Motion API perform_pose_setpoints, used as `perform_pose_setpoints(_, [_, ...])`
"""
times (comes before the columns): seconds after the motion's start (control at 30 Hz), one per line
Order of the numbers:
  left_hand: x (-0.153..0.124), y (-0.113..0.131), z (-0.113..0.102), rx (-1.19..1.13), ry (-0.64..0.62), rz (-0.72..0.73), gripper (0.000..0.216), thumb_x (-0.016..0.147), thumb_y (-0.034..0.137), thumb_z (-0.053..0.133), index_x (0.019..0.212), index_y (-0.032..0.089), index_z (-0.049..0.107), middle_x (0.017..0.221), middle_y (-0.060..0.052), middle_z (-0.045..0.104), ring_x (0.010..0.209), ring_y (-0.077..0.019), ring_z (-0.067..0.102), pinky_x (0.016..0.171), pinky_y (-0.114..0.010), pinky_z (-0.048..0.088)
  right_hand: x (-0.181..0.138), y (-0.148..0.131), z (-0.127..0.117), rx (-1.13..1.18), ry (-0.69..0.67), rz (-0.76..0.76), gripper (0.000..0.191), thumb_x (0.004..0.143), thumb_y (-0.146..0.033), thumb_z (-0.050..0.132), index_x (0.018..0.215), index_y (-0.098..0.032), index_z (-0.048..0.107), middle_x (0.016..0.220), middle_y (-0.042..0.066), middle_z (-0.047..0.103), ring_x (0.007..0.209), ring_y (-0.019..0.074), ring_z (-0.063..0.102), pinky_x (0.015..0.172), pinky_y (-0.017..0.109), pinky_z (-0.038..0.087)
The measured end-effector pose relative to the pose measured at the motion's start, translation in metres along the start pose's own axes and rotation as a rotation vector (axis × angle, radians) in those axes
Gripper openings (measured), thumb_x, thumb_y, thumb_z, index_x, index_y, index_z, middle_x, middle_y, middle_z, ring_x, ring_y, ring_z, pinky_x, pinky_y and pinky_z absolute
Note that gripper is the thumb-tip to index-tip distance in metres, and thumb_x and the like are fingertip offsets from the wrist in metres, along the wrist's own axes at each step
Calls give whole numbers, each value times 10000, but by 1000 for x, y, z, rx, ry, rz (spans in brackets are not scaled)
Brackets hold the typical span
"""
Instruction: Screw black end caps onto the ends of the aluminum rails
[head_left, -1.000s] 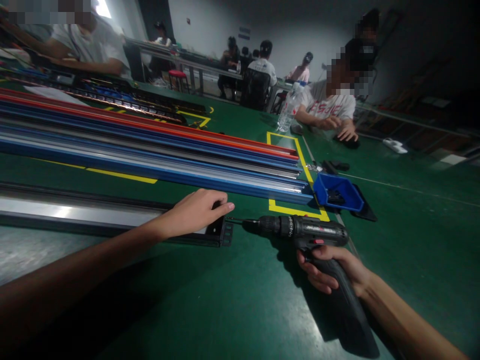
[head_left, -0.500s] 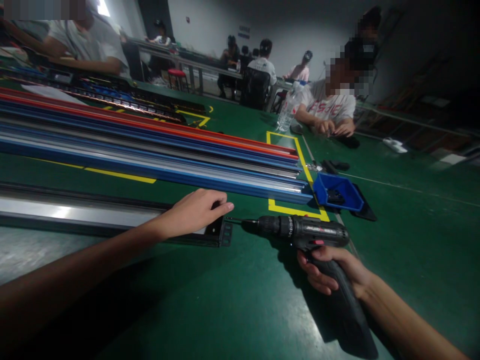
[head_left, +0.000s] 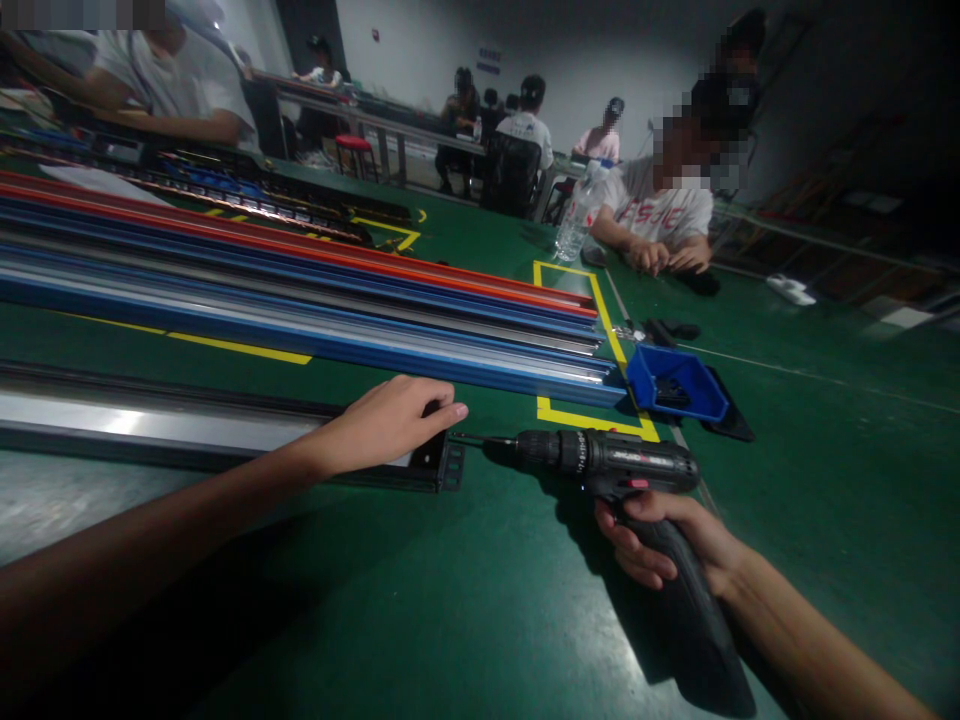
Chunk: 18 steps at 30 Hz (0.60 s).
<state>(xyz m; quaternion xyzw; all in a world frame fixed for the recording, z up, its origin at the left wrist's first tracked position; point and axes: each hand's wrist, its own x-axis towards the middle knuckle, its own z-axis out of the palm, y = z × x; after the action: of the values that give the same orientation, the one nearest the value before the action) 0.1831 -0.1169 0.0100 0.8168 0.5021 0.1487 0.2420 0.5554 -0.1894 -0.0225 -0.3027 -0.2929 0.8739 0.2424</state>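
My right hand [head_left: 667,545] is wrapped round the handle of a black cordless drill [head_left: 637,465], which lies on its side over the green table. Its long thin bit points left and meets the end of a black-edged metal rail [head_left: 225,425]. A slotted black end piece [head_left: 453,467] sticks out from that end. My left hand [head_left: 401,420] is closed over the rail's end, thumb to the right and fingers curled down over the far side. The fingertips are partly hidden, as is the exact spot where the bit touches.
Blue, grey and orange rails [head_left: 420,330] lie side by side beyond my left hand. Near their ends stands a blue bin [head_left: 686,385] with small dark parts inside. Farther back are a plastic bottle [head_left: 576,215] and a person [head_left: 660,215] seated across the table.
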Motion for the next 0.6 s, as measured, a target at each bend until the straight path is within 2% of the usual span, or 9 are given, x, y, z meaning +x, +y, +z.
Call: perform_pose_setpoints(0.6, [0, 1, -1, 0, -5, 0, 465, 1004, 552, 451, 714, 201, 548, 662, 18, 580, 636, -151, 543, 601, -279, 286, 1, 0, 0, 19, -38, -4, 244, 914, -270, 642, 1014, -69, 741, 747, 15, 630, 439, 36, 435, 503, 191, 484])
